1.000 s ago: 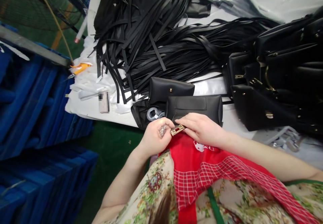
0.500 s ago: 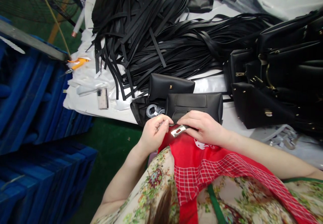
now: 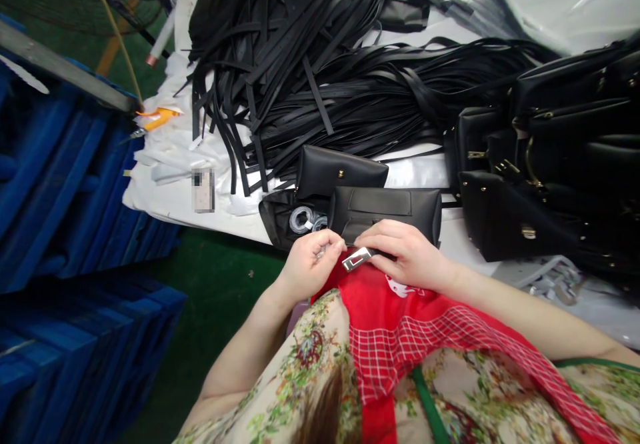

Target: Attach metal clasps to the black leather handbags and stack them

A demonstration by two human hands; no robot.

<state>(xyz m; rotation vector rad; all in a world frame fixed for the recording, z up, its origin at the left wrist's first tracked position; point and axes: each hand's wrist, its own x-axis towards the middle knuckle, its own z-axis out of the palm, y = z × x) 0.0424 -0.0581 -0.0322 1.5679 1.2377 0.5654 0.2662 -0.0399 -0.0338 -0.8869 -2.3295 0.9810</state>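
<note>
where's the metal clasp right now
The metal clasp is in the right hand, below and right of centre in the head view, over the red apron.

Fingers cover the small metalwork; borders crop the rest.
At 6 o'clock, the left hand's (image 3: 307,267) curled fingers mostly hide some silvery pieces (image 3: 323,252) (too small to identify), while near 4 o'clock the right hand (image 3: 405,251) covers one end of the metal clasp (image 3: 357,258). The lower edge of the black bag (image 3: 400,205), toward 3 o'clock, is partly lost behind the right hand. A mosaic blurs the phone (image 3: 203,192) at 9 o'clock. The top edge cuts off the black straps (image 3: 350,107) at 12, the right edge the piled bags (image 3: 510,221) at 3, the left edge the blue stacks (image 3: 95,351) at 8.
</note>
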